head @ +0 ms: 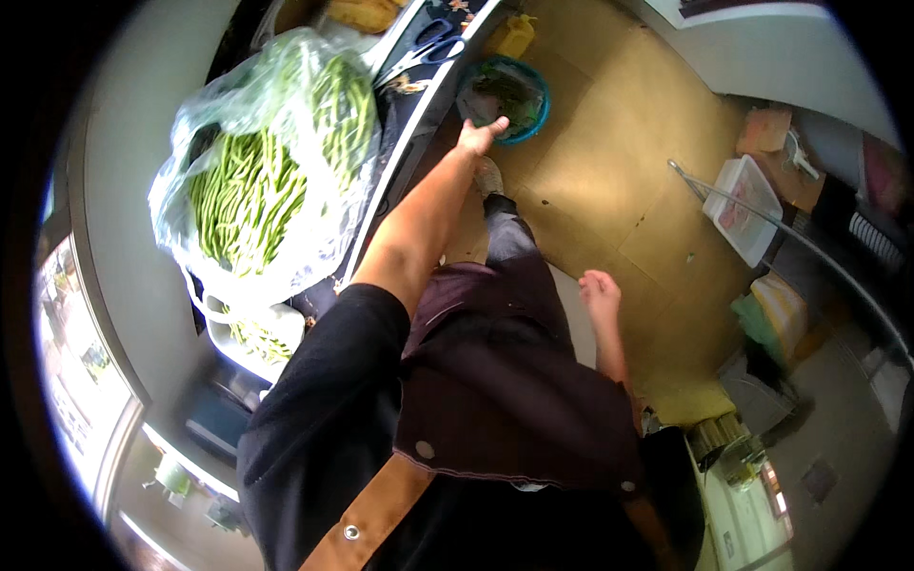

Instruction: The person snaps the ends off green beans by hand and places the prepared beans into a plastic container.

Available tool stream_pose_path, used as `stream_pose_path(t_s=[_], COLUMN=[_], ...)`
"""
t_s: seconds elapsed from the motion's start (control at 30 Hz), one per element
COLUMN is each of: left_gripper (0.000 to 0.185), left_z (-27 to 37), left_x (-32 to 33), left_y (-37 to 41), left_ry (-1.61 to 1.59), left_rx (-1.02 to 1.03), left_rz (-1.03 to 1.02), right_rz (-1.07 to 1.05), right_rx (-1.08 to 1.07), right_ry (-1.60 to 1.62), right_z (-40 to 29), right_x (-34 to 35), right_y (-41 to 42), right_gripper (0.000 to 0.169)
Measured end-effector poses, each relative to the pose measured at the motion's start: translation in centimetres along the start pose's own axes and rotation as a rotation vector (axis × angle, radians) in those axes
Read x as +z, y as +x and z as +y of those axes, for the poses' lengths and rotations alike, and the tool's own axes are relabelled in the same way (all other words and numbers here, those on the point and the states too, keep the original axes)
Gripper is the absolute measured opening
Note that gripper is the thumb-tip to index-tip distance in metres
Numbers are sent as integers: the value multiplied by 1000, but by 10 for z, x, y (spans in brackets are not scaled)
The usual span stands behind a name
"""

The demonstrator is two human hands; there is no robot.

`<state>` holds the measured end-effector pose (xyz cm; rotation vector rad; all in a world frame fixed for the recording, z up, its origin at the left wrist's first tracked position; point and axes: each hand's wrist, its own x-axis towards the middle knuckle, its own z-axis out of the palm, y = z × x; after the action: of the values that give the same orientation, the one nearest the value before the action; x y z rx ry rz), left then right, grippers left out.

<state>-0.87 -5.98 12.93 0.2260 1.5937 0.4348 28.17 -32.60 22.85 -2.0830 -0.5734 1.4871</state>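
Note:
My left hand (483, 134) reaches out beside the near rim of a blue round bin (545, 107) on the floor. Its thumb points away from the fingers, and nothing shows between them. Inside the bin lie a clear plastic liner and dark green scraps (505, 93). My right hand (601, 289) hangs at my side with its fingers curled, and no held thing is visible. To my left, a big clear plastic bag (335, 250) full of green beans (246, 196) rests on the counter (400, 153). Below it in view, a white container (214, 332) holds bean pieces (257, 342).
Scissors with dark blue handles (432, 50) lie near the counter edge among dry scraps. A yellow jug (517, 36) stands behind the bin. Rightward are a white tub (742, 221), a cardboard box (767, 132) and a long metal tube (807, 235) crossing in front.

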Motion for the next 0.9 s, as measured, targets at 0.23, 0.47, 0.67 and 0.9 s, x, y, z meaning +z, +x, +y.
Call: stream_pose_path(t_s=[0.23,0.47,0.67,0.9], left_gripper=[29,100,61,40], left_z=[24,4,-10,-106], left_x=[14,9,-50,-223], left_y=[38,19,-127,-280], left_ry=[396,397,643,-33], left_rx=[438,767,868,702], left_rz=[445,-48,-132,-87], right_rz=[48,-134,-344,-797], right_rx=[166,9,-316,-1004], right_ry=[69,72,-89,-502], right_z=[15,-21,-120,-244], right_x=[-6,30,104,344], right_y=[-1,7,11,-100], right_gripper=[16,19,28,24])
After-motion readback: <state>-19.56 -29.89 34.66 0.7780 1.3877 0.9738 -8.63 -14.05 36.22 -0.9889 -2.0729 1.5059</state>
